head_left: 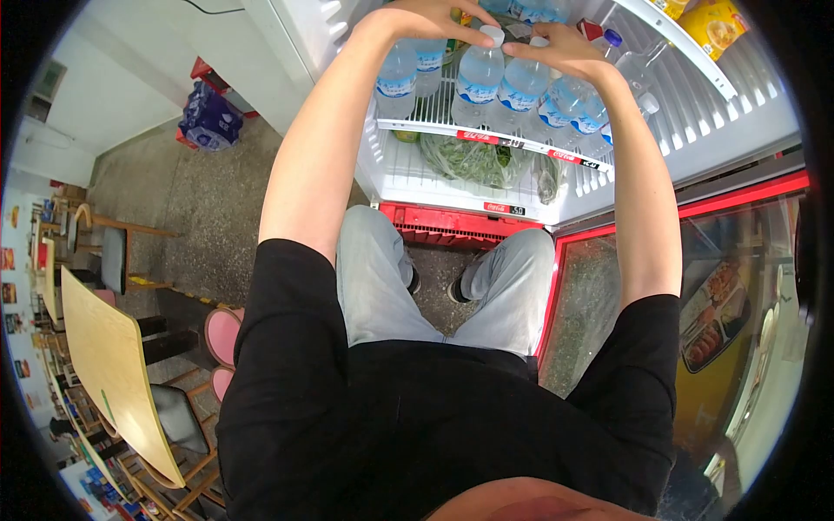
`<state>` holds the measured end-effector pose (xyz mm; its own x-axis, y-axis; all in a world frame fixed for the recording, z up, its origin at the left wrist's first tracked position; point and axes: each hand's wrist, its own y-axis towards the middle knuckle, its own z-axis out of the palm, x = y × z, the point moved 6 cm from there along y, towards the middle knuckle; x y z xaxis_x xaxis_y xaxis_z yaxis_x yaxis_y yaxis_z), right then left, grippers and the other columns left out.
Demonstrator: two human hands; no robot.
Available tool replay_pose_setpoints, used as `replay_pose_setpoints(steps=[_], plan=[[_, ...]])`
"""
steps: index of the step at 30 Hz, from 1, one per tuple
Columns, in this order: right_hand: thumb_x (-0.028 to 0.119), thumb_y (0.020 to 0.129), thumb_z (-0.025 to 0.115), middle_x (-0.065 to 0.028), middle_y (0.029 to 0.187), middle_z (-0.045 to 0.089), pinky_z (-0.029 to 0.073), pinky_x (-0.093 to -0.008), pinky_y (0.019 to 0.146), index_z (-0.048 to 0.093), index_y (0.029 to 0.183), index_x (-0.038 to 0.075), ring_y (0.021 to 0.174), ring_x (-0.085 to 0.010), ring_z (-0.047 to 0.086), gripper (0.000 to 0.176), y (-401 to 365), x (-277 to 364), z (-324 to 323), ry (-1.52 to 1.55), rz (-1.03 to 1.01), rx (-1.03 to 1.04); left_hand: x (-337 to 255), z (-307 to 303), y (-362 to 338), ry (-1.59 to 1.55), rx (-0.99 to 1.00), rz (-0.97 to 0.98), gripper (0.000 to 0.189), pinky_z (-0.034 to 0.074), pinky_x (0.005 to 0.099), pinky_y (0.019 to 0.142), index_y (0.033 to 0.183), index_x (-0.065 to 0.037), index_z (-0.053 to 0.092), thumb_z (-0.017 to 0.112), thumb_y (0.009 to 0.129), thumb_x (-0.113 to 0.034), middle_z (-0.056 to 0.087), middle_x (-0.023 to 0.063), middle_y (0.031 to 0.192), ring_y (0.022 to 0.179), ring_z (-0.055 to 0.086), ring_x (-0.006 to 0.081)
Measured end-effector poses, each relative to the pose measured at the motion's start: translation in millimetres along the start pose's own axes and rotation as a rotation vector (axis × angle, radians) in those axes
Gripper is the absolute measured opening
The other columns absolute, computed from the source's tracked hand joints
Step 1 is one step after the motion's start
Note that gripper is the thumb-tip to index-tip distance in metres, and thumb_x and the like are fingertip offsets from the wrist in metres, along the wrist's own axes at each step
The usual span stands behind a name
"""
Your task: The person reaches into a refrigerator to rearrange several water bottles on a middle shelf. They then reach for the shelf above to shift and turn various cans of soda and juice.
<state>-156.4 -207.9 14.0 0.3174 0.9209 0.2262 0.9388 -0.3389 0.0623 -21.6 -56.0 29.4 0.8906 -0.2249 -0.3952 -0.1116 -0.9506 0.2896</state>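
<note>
- I see the left hand (434, 19) at the top of the view, thumb and finger spread, thumb tip at the cap of the front bottle (478, 87); I can't tell whether it grips.
- The right hand (569, 52) comes in from the other side, fingertips beside that cap and over the next bottle (521, 87); I can't tell its grip either. The hands are apart, with the cap between them.
- Both bottles stand upright on the shelf (434, 128), at its front edge, among more water bottles (396, 82).
- Below, I see bagged greens (469, 161); at upper right, a yellow packet (714, 28).
- The fridge's glass door (582, 304) is swung out to the right.
- To the left, I see a purple bundle (211, 117), pink stools (224, 336) and a table (113, 356).
</note>
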Motion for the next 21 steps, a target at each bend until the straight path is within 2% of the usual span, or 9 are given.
replay_pose_setpoints(steps=[2,8,11,14,17,21], plan=[[0.081,0.073,0.069,-0.0281,0.104,0.071,0.054,-0.044,0.086,0.071,0.114,-0.006,0.101,-0.0387,0.071,0.097,0,-2,2,0.03,-0.041,-0.062,1,1,1,0.005,-0.014,0.03,0.053,0.04,0.0389,0.104,0.123,-0.012,0.076,0.078,0.085,-0.05,0.074,0.0121,0.116,0.114,0.061,0.0273],[0.081,0.074,0.069,-0.0283,0.103,0.071,0.054,-0.0442,0.085,0.071,0.112,-0.006,0.1,-0.0383,0.071,0.095,0,-3,2,0.014,-0.062,-0.105,-1,1,-1,0.081,-0.061,0.076,0.051,0.041,0.0389,0.102,0.121,-0.011,0.076,0.08,0.084,-0.046,0.073,0.0115,0.117,0.114,0.061,0.0281],[0.079,0.075,0.07,-0.0265,0.097,0.071,0.053,-0.0439,0.082,0.072,0.108,-0.005,0.094,-0.0356,0.071,0.09,0,-3,2,0.037,-0.049,-0.086,-2,2,2,0.008,-0.015,0.072,0.05,0.041,0.0391,0.102,0.118,-0.011,0.077,0.082,0.082,-0.045,0.074,0.011,0.115,0.112,0.062,0.0279],[0.083,0.069,0.069,-0.0266,0.13,0.067,0.054,-0.0412,0.098,0.064,0.137,-0.002,0.118,-0.039,0.068,0.109,5,-7,3,-0.016,0.024,0.033,-7,0,2,0.012,0.003,0.06,0.049,0.041,0.0396,0.101,0.115,-0.01,0.077,0.084,0.081,-0.044,0.074,0.0108,0.112,0.108,0.064,0.0277],[0.082,0.069,0.069,-0.0267,0.129,0.068,0.054,-0.0406,0.098,0.063,0.136,-0.003,0.118,-0.0391,0.068,0.109,3,-3,1,-0.031,0.019,0.027,-10,0,2,0.008,-0.016,0.099,0.048,0.043,0.0395,0.099,0.114,-0.009,0.077,0.084,0.08,-0.042,0.074,0.0107,0.109,0.106,0.065,0.0271],[0.082,0.069,0.07,-0.027,0.13,0.067,0.054,-0.0408,0.098,0.064,0.136,-0.003,0.118,-0.0395,0.068,0.109,2,-2,1,-0.024,0.027,0.047,-6,2,4,-0.071,0.033,0.032,0.045,0.044,0.0391,0.098,0.112,-0.008,0.076,0.084,0.081,-0.04,0.073,0.0109,0.105,0.107,0.065,0.0269]])
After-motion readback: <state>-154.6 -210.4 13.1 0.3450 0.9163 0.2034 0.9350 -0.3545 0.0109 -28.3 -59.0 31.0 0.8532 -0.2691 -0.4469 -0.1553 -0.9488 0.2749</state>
